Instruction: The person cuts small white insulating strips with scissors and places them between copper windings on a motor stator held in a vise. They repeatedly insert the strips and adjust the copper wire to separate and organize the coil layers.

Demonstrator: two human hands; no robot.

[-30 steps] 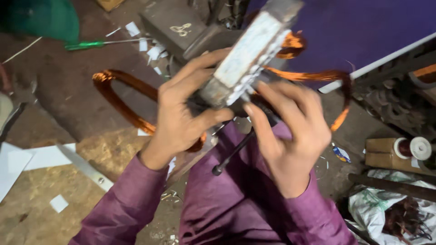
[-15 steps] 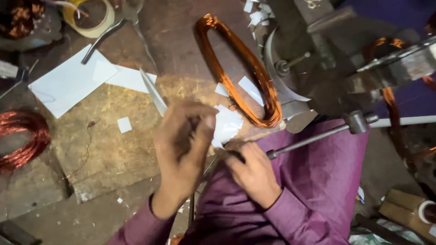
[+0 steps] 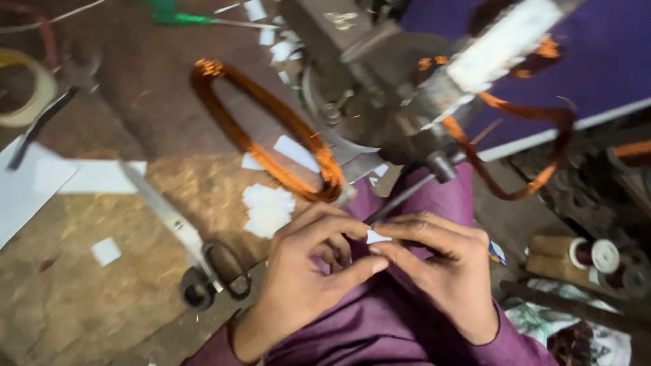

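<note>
My left hand [image 3: 308, 271] and my right hand [image 3: 441, 268] meet low in the middle of the head view, over my purple-clad lap. Together their fingertips pinch a small white paper piece [image 3: 377, 236]. Just above the hands lies an oval coil of copper wire [image 3: 271, 129] on the worn wooden board [image 3: 81, 298]. A second copper coil [image 3: 515, 129] hangs on a metal winding former [image 3: 488, 54] at the upper right. A metal rod [image 3: 407, 193] runs from that machine down toward my hands.
Scissors [image 3: 196, 251] lie on the board left of my left hand. White paper scraps [image 3: 268, 207] and sheets [image 3: 41, 183] are scattered about. A green-handled screwdriver [image 3: 183, 17] lies at the top. Thread spools [image 3: 590, 254] sit at the right, a tape roll [image 3: 27, 95] at the far left.
The view has swung. My hands came off the metal former a second ago, reached over the board, and now pinch a small white paper piece together over my lap.
</note>
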